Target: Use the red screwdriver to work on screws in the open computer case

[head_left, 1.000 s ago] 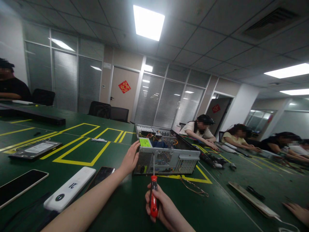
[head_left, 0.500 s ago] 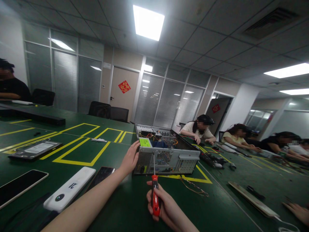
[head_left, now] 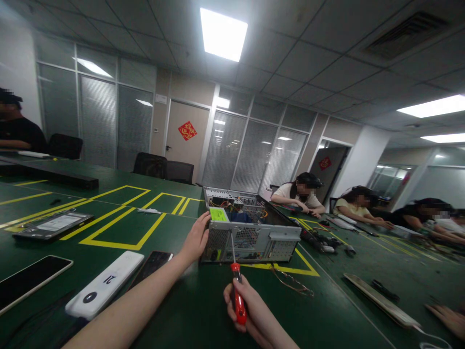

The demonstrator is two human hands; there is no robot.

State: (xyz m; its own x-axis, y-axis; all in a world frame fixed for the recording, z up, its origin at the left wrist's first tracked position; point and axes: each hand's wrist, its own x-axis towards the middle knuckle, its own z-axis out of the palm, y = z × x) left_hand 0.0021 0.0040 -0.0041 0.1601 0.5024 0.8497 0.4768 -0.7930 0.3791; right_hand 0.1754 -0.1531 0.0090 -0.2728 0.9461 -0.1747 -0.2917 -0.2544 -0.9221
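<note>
We're looking across a broad green table (head_left: 308, 310) striped with yellow tape (head_left: 109, 244); an open-topped grey metal computer case (head_left: 254, 227) is sitting at centre frame. Our left hand (head_left: 196, 237) is lying outstretched against its left corner; our right hand (head_left: 250, 298), lower centre, is gripping a red-and-black screwdriver (head_left: 236, 268), shaft reaching the case.
</note>
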